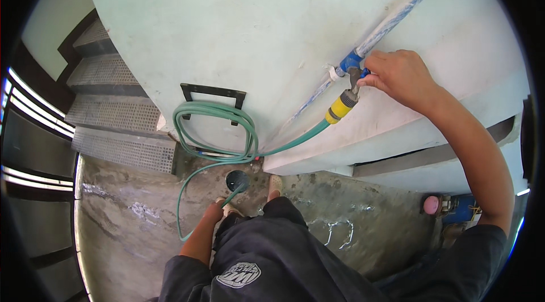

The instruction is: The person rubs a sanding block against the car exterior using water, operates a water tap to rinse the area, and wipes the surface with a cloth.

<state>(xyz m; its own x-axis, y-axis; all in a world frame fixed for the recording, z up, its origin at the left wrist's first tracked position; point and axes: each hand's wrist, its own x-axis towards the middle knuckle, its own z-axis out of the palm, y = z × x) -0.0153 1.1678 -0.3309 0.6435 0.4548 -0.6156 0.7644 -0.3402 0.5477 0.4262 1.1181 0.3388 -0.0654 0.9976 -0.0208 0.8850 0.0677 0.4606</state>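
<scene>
My right hand (392, 75) pinches the small blue handle (365, 73) of a metal tap (355, 76) on the wall pipe. A yellow and grey hose connector (340, 107) hangs from the tap's spout, and a green garden hose (306, 136) runs down from it. Low in front of me, my left hand (214, 211) is closed around the hose near its free end. That end points into a dark round bucket (237, 179) on the floor by my feet. My left fingers are only partly visible.
Loops of the hose hang on a black metal wall bracket (213, 92). A blue-and-white pipe (397, 15) slants along the pale wall. Metal stairs (122, 112) rise at the left. Wet patches mark the concrete floor (142, 251). A pink and blue machine (454, 208) stands at the right.
</scene>
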